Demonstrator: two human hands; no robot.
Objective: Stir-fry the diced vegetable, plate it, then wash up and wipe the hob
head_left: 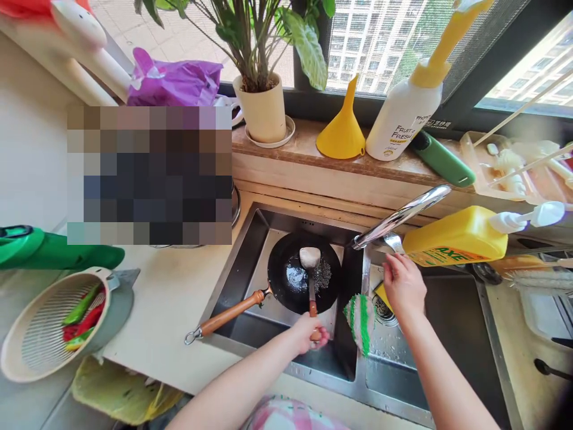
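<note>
My left hand (312,334) is wrapped round the wooden handle of a spatula (310,258), whose pale metal head is over the wok. The black wok (286,289) lies in the left sink basin, wet inside, its wooden handle pointing to the lower left over the rim. My right hand (405,285) is closed at the faucet lever (394,241), fingers curled just below the chrome spout (403,216). Between the hands, a green-and-white scrubber (362,322) rests on the sink divider. Part of a yellow sponge (383,295) shows by the drain, behind my right wrist.
A yellow dish soap bottle (454,236) leans behind the right basin. On the sill stand a potted plant (263,110), a yellow funnel (342,132) and a white pump bottle (398,119). At left, a colander (54,322) holds red and green peppers. A blurred patch hides the counter beyond.
</note>
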